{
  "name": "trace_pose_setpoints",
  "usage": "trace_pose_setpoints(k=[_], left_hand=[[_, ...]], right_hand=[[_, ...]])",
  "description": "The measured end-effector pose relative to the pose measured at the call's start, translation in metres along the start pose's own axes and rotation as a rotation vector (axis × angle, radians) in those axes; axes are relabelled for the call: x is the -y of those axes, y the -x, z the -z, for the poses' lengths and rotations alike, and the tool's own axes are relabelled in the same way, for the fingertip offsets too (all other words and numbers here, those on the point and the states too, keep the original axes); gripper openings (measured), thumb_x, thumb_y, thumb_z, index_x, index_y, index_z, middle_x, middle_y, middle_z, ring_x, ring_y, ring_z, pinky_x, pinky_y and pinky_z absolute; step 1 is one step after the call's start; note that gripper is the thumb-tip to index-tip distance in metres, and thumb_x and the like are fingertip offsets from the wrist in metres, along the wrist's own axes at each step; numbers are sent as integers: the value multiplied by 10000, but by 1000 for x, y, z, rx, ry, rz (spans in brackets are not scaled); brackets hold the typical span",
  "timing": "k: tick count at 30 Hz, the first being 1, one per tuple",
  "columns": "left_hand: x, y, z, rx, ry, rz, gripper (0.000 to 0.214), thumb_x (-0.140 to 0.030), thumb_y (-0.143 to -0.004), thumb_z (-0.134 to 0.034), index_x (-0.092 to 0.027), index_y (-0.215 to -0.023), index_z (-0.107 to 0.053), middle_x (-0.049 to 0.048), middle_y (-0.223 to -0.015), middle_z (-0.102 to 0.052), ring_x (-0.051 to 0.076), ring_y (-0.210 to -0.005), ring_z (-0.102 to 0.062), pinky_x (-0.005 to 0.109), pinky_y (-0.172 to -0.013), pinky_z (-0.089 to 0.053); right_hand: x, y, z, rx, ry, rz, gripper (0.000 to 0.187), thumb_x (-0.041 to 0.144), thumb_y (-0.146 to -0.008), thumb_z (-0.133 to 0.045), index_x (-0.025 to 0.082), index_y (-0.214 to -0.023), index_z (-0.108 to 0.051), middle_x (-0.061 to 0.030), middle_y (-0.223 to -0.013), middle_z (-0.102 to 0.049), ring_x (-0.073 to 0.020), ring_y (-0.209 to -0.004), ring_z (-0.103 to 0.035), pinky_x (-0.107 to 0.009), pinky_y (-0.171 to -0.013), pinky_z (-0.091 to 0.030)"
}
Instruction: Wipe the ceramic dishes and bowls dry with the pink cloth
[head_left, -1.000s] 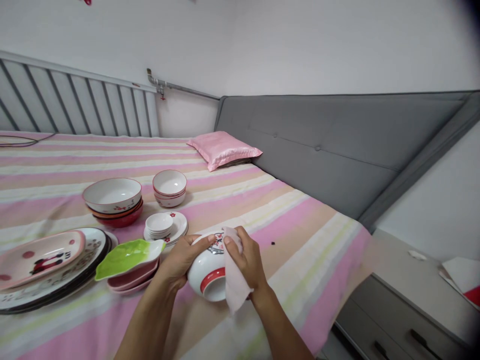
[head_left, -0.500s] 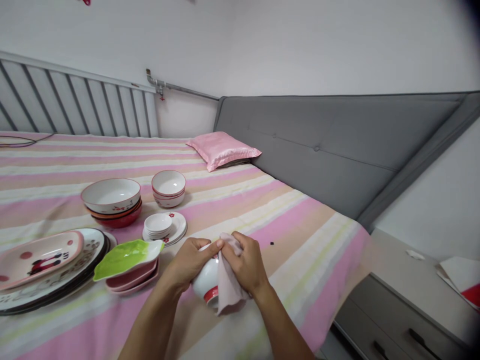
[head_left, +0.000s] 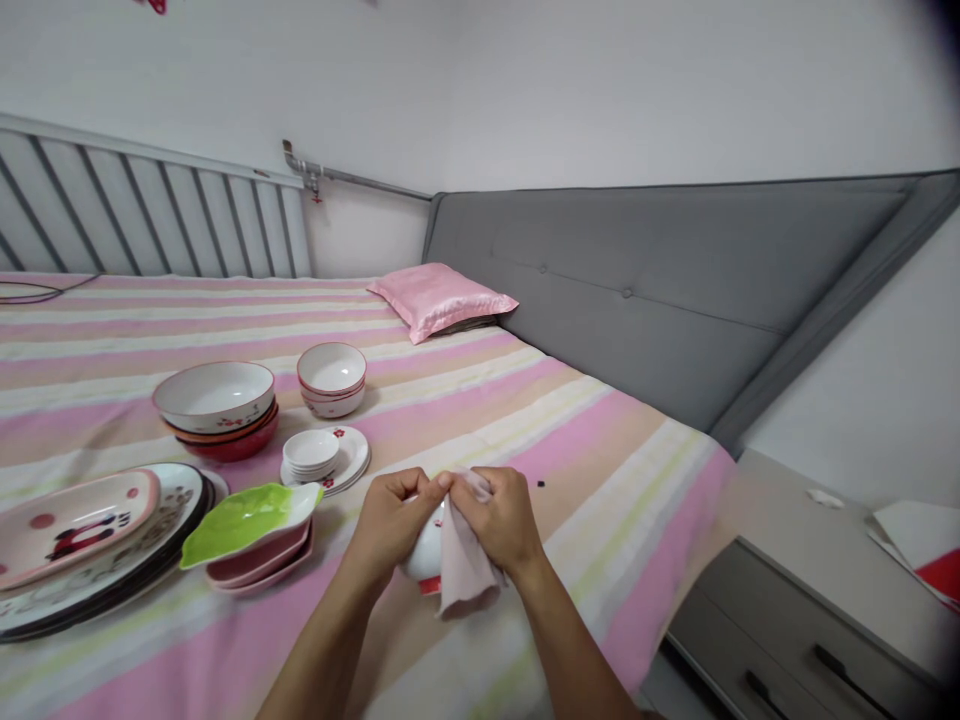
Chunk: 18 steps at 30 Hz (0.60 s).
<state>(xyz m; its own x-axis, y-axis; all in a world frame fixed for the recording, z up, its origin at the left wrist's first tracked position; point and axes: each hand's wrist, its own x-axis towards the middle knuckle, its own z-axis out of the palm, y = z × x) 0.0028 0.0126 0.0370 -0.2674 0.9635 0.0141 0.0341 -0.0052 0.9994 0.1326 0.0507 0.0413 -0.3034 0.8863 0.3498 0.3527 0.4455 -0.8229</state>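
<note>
A white bowl with a red band near its foot is held tilted between both hands, above the striped bedspread. My left hand is closed on the bowl's rim, thumb on the outer side. A pale pink cloth drapes over the bowl's right side and hangs down. My right hand is closed on this cloth, pressing it against the rim. Both thumbs nearly meet at the top. Most of the bowl is hidden by the hands and cloth.
Left of my hands are small white dishes on plates, stacked bowls, large bowls, a green leaf-shaped dish on pink dishes, and oval platters. A pink pillow lies near the grey headboard. A nightstand stands right.
The bowl has turned in my hands, so less of its red-banded foot shows. My left hand has shifted slightly right and the cloth covers more of the side. The view has moved slightly.
</note>
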Motion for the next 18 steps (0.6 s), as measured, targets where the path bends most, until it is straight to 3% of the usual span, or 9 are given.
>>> trace_pose_setpoints(k=[5, 8, 11, 14, 18], left_hand=[[0, 1, -7, -153, -52, -159, 340, -478, -680, -646, -165, -614, -532, -28, -564, -506, 106, -551, -441, 211, -526, -356], [5, 1, -14, -277, 1, -209, 370, -483, -726, -613, -174, -928, -588, 52, -923, -611, 188, -888, -550, 275, -777, -416], [11, 3, -25, -321, 147, -77, 531, -517, -750, -587, -197, -1166, -502, 110, -1302, -475, 243, -1209, -422, 329, -969, -330], [11, 10, -40, -213, 338, 134, 603, -521, -738, -611, -236, -1245, -450, 92, -1405, -395, 253, -1269, -382, 343, -986, -335], [3, 21, -58, 15, 588, 295, 474, -505, -772, -586, -254, -1165, -506, 60, -1274, -549, 237, -1088, -561, 337, -842, -463]], right_hand=[[-4, -2, -1, -80, -18, -18, 449, 445, -769, -523, 183, -484, -296, 49, -505, -250, -67, -480, -269, -218, -455, -204], [-12, -4, -1, -197, -102, -79, 448, 456, -773, -529, 184, -482, -323, 50, -496, -267, -71, -478, -282, -214, -448, -230], [-18, -8, 3, -362, -289, -227, 432, 475, -763, -535, 188, -486, -367, 47, -479, -316, -84, -472, -320, -216, -434, -271], [-17, -11, 10, -515, -506, -402, 384, 475, -738, -552, 195, -509, -421, 40, -472, -387, -107, -473, -376, -227, -431, -329], [-11, -11, 12, -632, -649, -529, 330, 456, -733, -557, 202, -542, -468, 32, -480, -453, -128, -479, -428, -242, -449, -381]])
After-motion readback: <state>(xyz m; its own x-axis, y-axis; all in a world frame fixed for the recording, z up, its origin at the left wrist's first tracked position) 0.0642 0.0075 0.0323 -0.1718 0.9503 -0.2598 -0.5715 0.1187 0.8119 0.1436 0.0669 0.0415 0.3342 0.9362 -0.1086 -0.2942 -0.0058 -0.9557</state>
